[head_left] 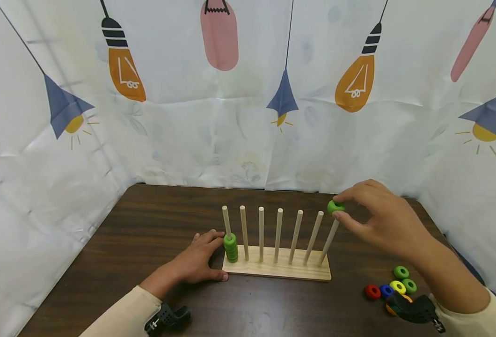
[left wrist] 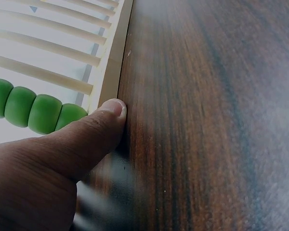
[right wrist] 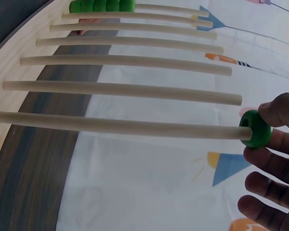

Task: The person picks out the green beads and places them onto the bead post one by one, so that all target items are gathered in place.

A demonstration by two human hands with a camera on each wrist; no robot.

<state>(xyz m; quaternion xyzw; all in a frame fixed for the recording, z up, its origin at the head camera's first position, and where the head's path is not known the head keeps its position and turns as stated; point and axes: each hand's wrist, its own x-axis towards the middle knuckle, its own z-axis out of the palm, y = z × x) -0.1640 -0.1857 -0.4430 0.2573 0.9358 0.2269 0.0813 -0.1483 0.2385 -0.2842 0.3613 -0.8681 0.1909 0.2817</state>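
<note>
A wooden peg stand [head_left: 273,267] with a row of several upright pegs sits on the table. Green ring beads [head_left: 231,248] are stacked on its leftmost peg. My left hand [head_left: 199,257] holds the stand's left end, its thumb [left wrist: 103,120] against the front edge of the base and the fingers reaching toward the back. At the far right, my right hand [head_left: 376,217] pinches one green bead [right wrist: 256,129] between thumb and fingers. The tip of the rightmost peg [right wrist: 159,130] is at that bead's hole. In the right wrist view the other fingers hang loosely below.
Loose ring beads lie right of the stand: red [head_left: 372,292], blue [head_left: 386,291], yellow [head_left: 397,286], green [head_left: 409,285] and orange ones, partly hidden by the right wrist strap [head_left: 416,309]. A printed white cloth [head_left: 239,140] hangs behind the dark wooden table [head_left: 168,210].
</note>
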